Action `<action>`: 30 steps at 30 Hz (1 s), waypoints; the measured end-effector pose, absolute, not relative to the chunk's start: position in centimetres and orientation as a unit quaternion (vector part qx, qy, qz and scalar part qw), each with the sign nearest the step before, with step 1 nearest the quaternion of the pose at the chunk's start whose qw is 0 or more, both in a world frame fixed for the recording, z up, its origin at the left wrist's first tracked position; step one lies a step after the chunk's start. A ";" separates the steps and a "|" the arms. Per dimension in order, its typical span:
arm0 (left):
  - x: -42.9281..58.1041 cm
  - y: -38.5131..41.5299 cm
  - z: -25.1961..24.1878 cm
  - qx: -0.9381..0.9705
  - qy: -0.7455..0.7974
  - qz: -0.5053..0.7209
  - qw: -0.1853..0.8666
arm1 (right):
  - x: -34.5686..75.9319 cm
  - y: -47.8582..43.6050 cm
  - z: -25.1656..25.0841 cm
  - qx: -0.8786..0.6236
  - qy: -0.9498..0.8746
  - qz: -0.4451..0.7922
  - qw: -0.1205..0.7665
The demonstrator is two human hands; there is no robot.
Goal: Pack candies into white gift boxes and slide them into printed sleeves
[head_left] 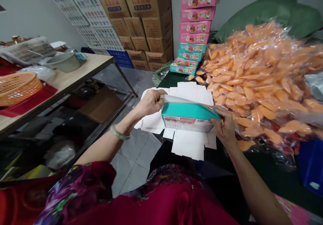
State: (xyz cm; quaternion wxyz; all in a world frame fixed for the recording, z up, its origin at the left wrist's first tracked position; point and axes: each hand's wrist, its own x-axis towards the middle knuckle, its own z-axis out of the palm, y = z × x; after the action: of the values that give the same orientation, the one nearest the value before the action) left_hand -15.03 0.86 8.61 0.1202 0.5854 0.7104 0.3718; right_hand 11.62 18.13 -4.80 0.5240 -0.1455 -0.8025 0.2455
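A teal cardboard box (185, 112) with a printed side and a barcode stands in front of me, its lid flap partly raised. My left hand (152, 102) is closed on the flap's left corner, thumb and fingers pinched together. At the box's right end, my right hand (225, 123) grips the teal edge. Under and around the box lie flat white cardboard blanks (189, 144). What the box contains is hidden from this angle.
A heap of orange pieces in clear wrappers (252, 83) covers the table's right side. Stacked pink and teal boxes (195, 28) stand behind. Brown cartons (141, 23) line the wall. At left, a wooden table (75, 73) carries an orange basket (19, 88); a blue bin (311, 167) sits at right.
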 end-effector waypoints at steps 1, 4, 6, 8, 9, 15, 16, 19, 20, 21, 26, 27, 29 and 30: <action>-14.8 0.7 8.3 0.581 0.713 0.378 0.107 | 11.6 18.1 -4.7 -0.143 -0.803 0.245 0.524; -14.4 0.0 7.6 0.579 0.715 0.388 0.061 | 11.7 17.9 -4.3 -0.147 -0.804 0.238 0.524; -14.5 -0.3 7.5 0.588 0.708 0.388 0.049 | 11.7 17.7 -4.0 -0.154 -0.806 0.230 0.524; -14.6 -0.4 7.6 0.598 0.699 0.387 0.059 | 11.7 17.6 -3.8 -0.158 -0.806 0.231 0.522; -14.7 -0.5 7.7 0.603 0.695 0.386 0.066 | 11.7 17.5 -3.7 -0.157 -0.805 0.236 0.522; -14.1 -1.2 6.2 0.637 0.696 0.331 -0.015 | 11.4 16.6 -2.5 -0.142 -0.804 0.225 0.532; -13.8 -1.4 5.8 0.645 0.695 0.310 -0.070 | 11.3 16.3 -2.1 -0.152 -0.804 0.206 0.536; -13.4 -1.6 5.4 0.680 0.653 0.249 -0.221 | 10.6 15.7 -0.7 -0.177 -0.821 0.148 0.523; -13.3 -1.4 5.5 0.704 0.631 0.231 -0.230 | 10.4 15.6 -0.3 -0.178 -0.834 0.138 0.504; -13.4 -1.2 5.8 0.733 0.609 0.213 -0.217 | 10.1 15.5 0.2 -0.176 -0.851 0.135 0.476; -13.6 -0.1 6.7 0.808 0.554 0.193 -0.054 | 10.7 16.5 2.2 -0.119 -0.934 0.145 0.305; -13.6 0.0 6.6 0.818 0.542 0.190 -0.034 | 11.2 16.9 2.4 -0.096 -0.943 0.149 0.282; -13.6 -0.1 6.1 0.840 0.517 0.160 -0.032 | 12.1 17.5 2.6 -0.060 -0.955 0.154 0.247; -13.7 0.0 5.7 0.847 0.510 0.137 -0.053 | 12.4 17.8 2.6 -0.051 -0.960 0.150 0.232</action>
State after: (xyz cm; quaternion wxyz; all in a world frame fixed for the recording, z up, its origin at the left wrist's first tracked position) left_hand -13.69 -0.05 5.70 -0.0527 0.8473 0.5104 0.1374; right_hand 12.39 17.81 2.59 0.2322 -0.0514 -0.9596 0.1505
